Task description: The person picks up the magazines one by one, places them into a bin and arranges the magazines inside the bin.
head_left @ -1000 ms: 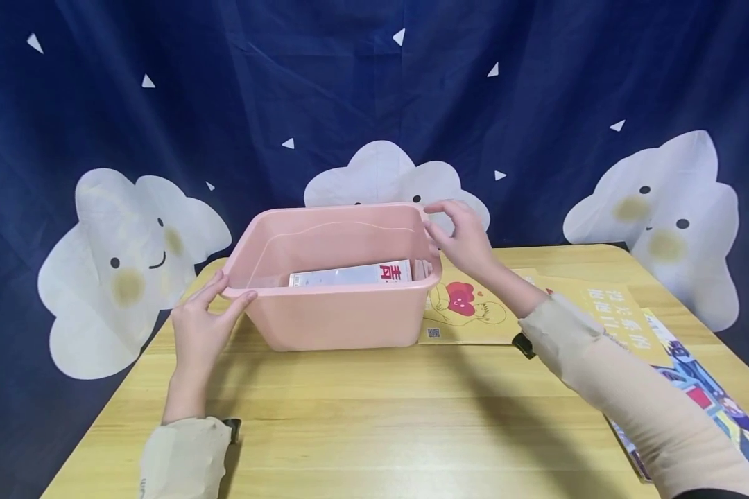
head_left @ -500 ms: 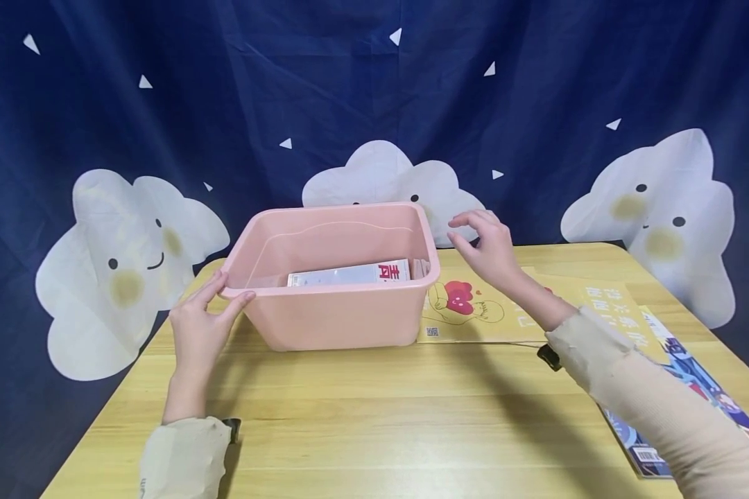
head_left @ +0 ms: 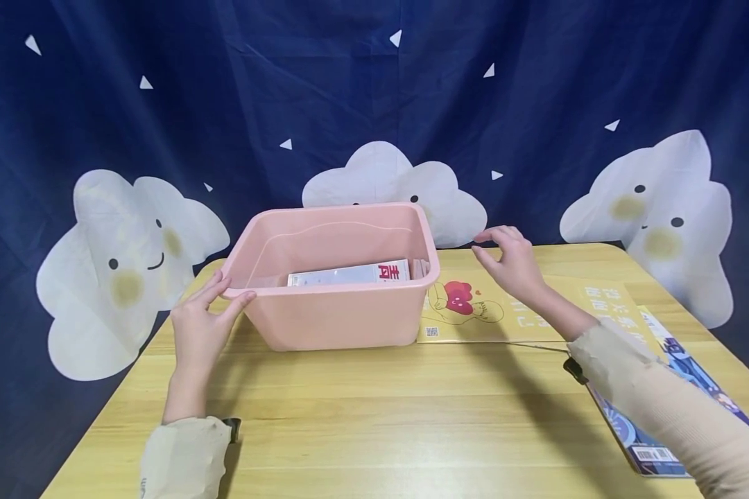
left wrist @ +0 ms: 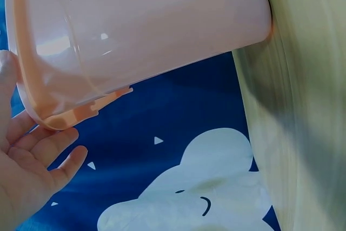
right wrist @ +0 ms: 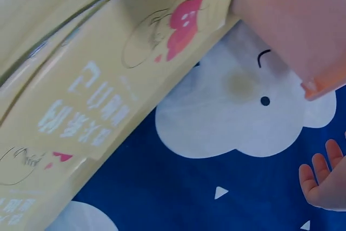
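Observation:
A pink plastic storage bin (head_left: 343, 319) stands upright on the wooden table, its opening facing up. My left hand (head_left: 200, 329) grips its rim at the front left corner. In the left wrist view, the fingers (left wrist: 57, 144) lie along the outside of the rim, and the thumb is on the other side. Inside the bin lies a white item with a red printed character (head_left: 349, 275); its lower part is hidden by the front wall. My right hand (head_left: 513, 263) hovers right of the bin, holding nothing, fingers loosely bent.
Below the right hand lies a yellow printed book (head_left: 468, 329), its right part overlapping a second yellow cover. A blue illustrated magazine (head_left: 652, 433) lies nearer, partly under the right sleeve. Behind the table (head_left: 362, 409) hangs a dark blue curtain (head_left: 349, 83) with clouds.
My right hand has left the bin's right rim and moved right and slightly down, over the yellow book. The left hand and the bin have stayed in place.

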Motion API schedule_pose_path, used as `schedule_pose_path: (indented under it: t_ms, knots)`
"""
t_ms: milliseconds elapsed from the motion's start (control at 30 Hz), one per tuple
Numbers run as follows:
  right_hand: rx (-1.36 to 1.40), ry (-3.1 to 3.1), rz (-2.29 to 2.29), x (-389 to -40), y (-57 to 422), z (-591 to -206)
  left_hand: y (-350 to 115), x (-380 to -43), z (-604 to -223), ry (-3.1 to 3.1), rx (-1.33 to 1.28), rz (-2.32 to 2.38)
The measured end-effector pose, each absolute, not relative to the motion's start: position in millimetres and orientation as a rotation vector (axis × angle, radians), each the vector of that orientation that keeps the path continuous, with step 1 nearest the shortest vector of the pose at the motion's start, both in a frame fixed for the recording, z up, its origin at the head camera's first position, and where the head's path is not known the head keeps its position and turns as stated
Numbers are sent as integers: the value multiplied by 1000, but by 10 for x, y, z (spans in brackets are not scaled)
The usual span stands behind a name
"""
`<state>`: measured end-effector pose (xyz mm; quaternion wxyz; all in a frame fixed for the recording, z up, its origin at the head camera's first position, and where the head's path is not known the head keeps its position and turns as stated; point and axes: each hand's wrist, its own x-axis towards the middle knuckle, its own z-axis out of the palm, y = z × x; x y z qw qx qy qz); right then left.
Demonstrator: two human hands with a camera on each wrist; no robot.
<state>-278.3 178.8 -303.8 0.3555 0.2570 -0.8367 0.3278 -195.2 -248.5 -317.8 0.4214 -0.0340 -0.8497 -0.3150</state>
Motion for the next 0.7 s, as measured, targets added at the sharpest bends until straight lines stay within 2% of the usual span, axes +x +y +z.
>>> schedule_pose_path:
  t_ms: [700]
  knots:
    - [473, -2398, 762, -2843, 2240, -3333, -2484, -1956, -3187, -2125, -95, -763]
